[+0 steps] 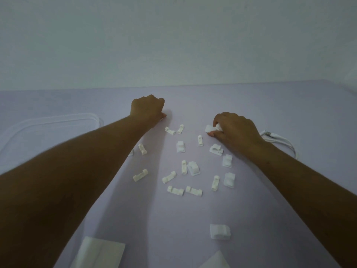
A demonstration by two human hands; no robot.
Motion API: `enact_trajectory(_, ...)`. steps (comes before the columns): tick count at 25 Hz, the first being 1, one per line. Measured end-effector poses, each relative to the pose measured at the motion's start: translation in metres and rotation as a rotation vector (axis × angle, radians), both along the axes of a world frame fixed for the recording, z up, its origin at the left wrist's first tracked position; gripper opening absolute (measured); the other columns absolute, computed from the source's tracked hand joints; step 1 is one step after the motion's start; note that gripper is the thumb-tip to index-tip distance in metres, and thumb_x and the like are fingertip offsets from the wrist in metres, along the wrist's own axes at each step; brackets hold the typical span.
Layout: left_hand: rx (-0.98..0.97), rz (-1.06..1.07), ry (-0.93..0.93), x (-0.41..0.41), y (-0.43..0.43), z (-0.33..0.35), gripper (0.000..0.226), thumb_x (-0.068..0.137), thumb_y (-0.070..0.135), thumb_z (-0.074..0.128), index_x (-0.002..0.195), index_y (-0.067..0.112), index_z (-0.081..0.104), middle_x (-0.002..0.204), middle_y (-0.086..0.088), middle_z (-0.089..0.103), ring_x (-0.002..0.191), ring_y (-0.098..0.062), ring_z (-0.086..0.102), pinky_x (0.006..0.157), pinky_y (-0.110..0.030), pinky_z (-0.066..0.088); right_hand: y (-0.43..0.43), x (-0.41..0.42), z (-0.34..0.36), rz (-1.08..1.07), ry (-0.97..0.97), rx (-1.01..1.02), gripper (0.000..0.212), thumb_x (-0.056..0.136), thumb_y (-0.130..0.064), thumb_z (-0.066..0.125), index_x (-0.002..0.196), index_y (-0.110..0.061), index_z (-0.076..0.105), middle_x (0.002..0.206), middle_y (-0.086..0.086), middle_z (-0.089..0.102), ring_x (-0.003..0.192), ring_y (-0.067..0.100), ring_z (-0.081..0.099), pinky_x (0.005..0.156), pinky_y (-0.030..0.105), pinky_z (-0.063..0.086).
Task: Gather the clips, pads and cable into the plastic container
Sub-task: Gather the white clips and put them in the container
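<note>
Right hand point(234, 130) has its fingers pinched on a white clip point(211, 128), just off the table point(270, 200), with the rest of the clips point(185, 167) scattered loose between both arms. Left hand point(147, 109) is balled into a fist further back, can't tell if anything's inside. Cable point(280, 140) lies right behind the right wrist, container point(52, 122) is far left, and pads point(98, 252) sit at the near edge.

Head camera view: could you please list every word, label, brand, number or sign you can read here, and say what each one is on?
None: no readable text shows anywhere in this view.
The white clips, the white pads, the cable and the clear plastic container all look plain.
The picture is dim and soft, so any fine moulded marks would be too small to read.
</note>
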State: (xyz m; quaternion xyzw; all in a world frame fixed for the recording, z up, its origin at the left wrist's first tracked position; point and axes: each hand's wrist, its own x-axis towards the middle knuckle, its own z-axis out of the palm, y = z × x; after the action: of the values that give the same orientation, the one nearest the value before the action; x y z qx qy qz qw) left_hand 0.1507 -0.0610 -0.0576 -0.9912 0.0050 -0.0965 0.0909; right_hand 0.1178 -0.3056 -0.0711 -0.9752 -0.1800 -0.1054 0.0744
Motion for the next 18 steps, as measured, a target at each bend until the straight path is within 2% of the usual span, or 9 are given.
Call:
enact_trajectory(2, -0.187, 0.06, 0.038, -0.002, 0.001, 0.005, 0.036, 0.093, 0.044, 0.053, 0.105, 0.012, 0.062, 0.102, -0.012, 0.064, 0.096, -0.031, 0.063, 0.072, -0.031, 0.04, 0.001, 0.001, 0.003, -0.039, 0.074, 0.052, 0.033, 0.087, -0.044, 0.062, 0.105, -0.017, 0.061, 0.11, 0.002, 0.062, 0.1, 0.026, 0.058, 0.072, 0.028, 0.032)
enact_trajectory(3, -0.352, 0.091, 0.065, -0.003, 0.002, 0.009, 0.033, 0.091, 0.045, 0.055, 0.093, 0.013, 0.064, 0.095, -0.01, 0.066, 0.09, -0.029, 0.064, 0.069, -0.028, 0.041, 0.001, 0.001, 0.007, -0.06, 0.096, 0.099, 0.032, 0.085, -0.044, 0.065, 0.102, -0.017, 0.062, 0.106, 0.002, 0.063, 0.098, 0.025, 0.059, 0.072, 0.028, 0.034)
enact_trajectory(5, -0.898, 0.13, 0.101, -0.007, 0.002, 0.02, 0.035, 0.09, 0.045, 0.058, 0.071, 0.016, 0.062, 0.086, -0.006, 0.065, 0.069, -0.02, 0.058, 0.053, -0.021, 0.037, -0.002, 0.001, 0.016, -0.105, 0.14, 0.346, 0.028, 0.082, -0.042, 0.07, 0.093, -0.017, 0.065, 0.093, 0.002, 0.062, 0.086, 0.022, 0.059, 0.067, 0.025, 0.037)
enact_trajectory(7, -1.613, 0.162, 0.151, -0.013, -0.001, 0.03, 0.031, 0.091, 0.043, 0.058, 0.081, 0.014, 0.061, 0.091, -0.005, 0.064, 0.058, -0.013, 0.048, 0.041, -0.016, 0.03, -0.012, -0.001, 0.027, -0.161, 0.331, 0.993, 0.025, 0.081, -0.036, 0.073, 0.089, -0.015, 0.063, 0.078, 0.0, 0.055, 0.064, 0.015, 0.053, 0.05, 0.019, 0.039)
enact_trajectory(9, -2.155, 0.111, 0.229, -0.025, -0.005, 0.037, 0.024, 0.094, 0.035, 0.058, 0.098, 0.012, 0.055, 0.098, -0.007, 0.067, 0.055, -0.01, 0.058, 0.038, -0.012, 0.037, -0.024, -0.007, 0.035, -0.132, 0.674, 1.664, 0.022, 0.083, -0.031, 0.071, 0.089, -0.013, 0.059, 0.079, 0.0, 0.053, 0.054, 0.008, 0.047, 0.039, 0.014, 0.035)
enact_trajectory(11, -2.508, 0.012, 0.259, -0.036, -0.007, 0.039, 0.019, 0.094, 0.023, 0.058, 0.104, 0.008, 0.051, 0.105, -0.014, 0.068, 0.063, -0.014, 0.07, 0.04, -0.013, 0.047, -0.035, -0.016, 0.038, -0.041, 0.855, 1.985, 0.019, 0.086, -0.028, 0.065, 0.088, -0.013, 0.054, 0.087, 0.003, 0.059, 0.053, 0.007, 0.051, 0.035, 0.01, 0.035)
enact_trajectory(14, -2.709, -0.003, 0.261, -0.05, -0.011, 0.037, 0.022, 0.09, 0.01, 0.06, 0.11, 0.003, 0.052, 0.104, -0.015, 0.07, 0.074, -0.02, 0.074, 0.047, -0.015, 0.054, -0.04, -0.026, 0.04, -0.026, 0.868, 2.078, 0.016, 0.09, -0.027, 0.059, 0.09, -0.012, 0.052, 0.088, 0.005, 0.063, 0.052, 0.008, 0.053, 0.032, 0.009, 0.032)
enact_trajectory(16, -2.68, 0.005, 0.277, -0.055, -0.013, 0.036, 0.026, 0.091, 0.008, 0.057, 0.115, 0.003, 0.051, 0.103, -0.012, 0.069, 0.075, -0.022, 0.075, 0.049, -0.016, 0.056, -0.042, -0.028, 0.042, -0.06, 0.827, 1.998, 0.018, 0.09, -0.032, 0.06, 0.091, -0.014, 0.058, 0.082, 0.002, 0.062, 0.051, 0.007, 0.049, 0.031, 0.01, 0.029)
enact_trajectory(18, -2.602, 0.03, 0.3, -0.06, -0.015, 0.038, 0.016, 0.092, 0.014, 0.056, 0.105, 0.005, 0.054, 0.101, -0.008, 0.068, 0.073, -0.022, 0.074, 0.043, -0.013, 0.052, -0.043, -0.031, 0.043, -0.118, 0.754, 1.849, 0.018, 0.09, -0.033, 0.062, 0.09, -0.015, 0.064, 0.078, 0.0, 0.059, 0.048, 0.006, 0.046, 0.03, 0.011, 0.026)
